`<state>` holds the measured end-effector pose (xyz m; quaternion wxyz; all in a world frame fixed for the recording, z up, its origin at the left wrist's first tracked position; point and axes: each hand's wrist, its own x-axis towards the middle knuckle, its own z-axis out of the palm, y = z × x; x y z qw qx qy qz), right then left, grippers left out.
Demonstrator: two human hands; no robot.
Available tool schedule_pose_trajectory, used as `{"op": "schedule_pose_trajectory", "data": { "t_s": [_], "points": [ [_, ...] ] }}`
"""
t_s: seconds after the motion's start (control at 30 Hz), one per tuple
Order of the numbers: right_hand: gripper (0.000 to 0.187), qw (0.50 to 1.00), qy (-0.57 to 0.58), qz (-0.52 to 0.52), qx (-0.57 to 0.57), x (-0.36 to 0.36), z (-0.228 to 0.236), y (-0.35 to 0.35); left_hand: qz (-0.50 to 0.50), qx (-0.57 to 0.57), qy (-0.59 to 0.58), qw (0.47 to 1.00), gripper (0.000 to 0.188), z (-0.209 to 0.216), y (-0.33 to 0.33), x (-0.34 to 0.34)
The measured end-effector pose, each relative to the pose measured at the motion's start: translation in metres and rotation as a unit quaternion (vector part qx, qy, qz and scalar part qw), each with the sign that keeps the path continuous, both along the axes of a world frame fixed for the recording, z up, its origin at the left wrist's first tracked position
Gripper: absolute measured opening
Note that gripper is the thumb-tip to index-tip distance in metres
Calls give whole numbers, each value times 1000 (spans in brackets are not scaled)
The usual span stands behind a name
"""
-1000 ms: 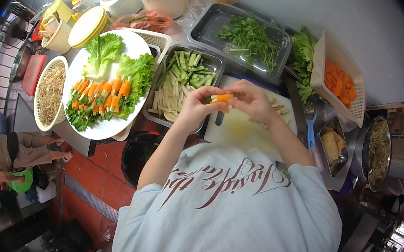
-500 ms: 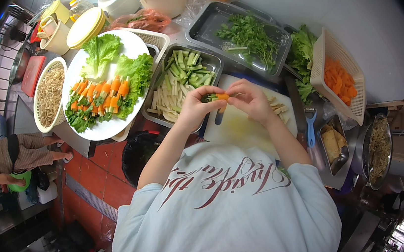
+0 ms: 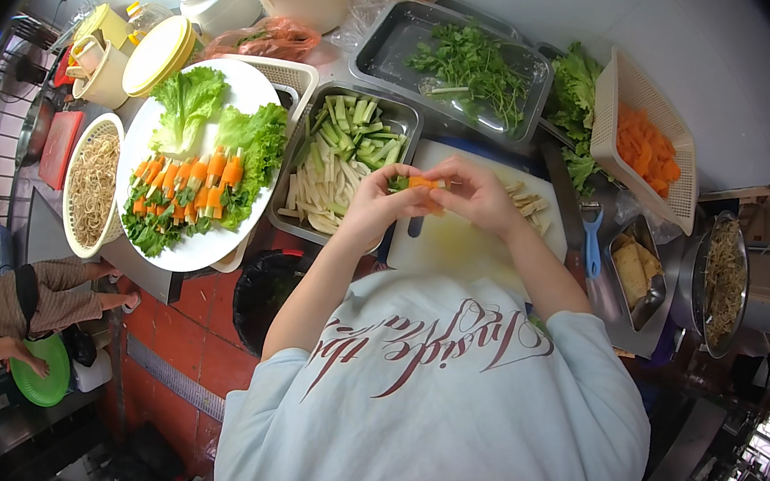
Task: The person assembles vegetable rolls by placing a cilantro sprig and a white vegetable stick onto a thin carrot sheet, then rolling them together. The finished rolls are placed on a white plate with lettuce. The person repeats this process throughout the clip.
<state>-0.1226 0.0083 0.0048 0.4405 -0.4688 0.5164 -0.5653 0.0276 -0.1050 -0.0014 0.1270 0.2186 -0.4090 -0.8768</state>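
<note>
Above the white cutting board (image 3: 460, 249), my left hand (image 3: 378, 204) and my right hand (image 3: 477, 196) are closed on one small carrot roll (image 3: 426, 184), an orange carrot strip with green leaf at its left end. Fingertips of both hands pinch it and hide part of it. Left of my hands, a metal tray holds cut cucumber (image 3: 371, 127) and pale vegetable sticks (image 3: 321, 174). Farther left, a round white plate (image 3: 156, 248) carries lettuce (image 3: 189, 109) and rows of finished carrot rolls (image 3: 197, 183). Pale sticks (image 3: 530, 205) lie on the board beside my right hand.
Behind the board stand a metal tray of herbs (image 3: 476, 66) and a basket of carrot strips (image 3: 647, 152). A blue peeler (image 3: 592, 243) lies right, near a knife (image 3: 562, 189). Noodles fill a basket (image 3: 97, 170) at left. Another person (image 3: 35, 310) holds a green round thing (image 3: 47, 373).
My fingers have closed further around the carrot roll, and its leafy end shows less. At lower left, the other person's green round thing has come further into view.
</note>
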Motion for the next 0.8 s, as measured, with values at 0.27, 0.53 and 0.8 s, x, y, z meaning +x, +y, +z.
{"op": "schedule_pose_trajectory", "data": {
  "t_s": [0.27, 0.53, 0.8],
  "points": [
    [19, 988, 115, -71, -75, -1, -4, -5, 23, 50, -5, 998, 25, 3, 0, -4],
    [19, 926, 343, -72, -139, 0, 5, 1, 20, 62, -5, 998, 27, 0, -4, 1],
    [27, 997, -4, -61, 48, 4, -12, 4, 29, -175, -2, 984, 31, -2, -3, 5]
  ]
}}
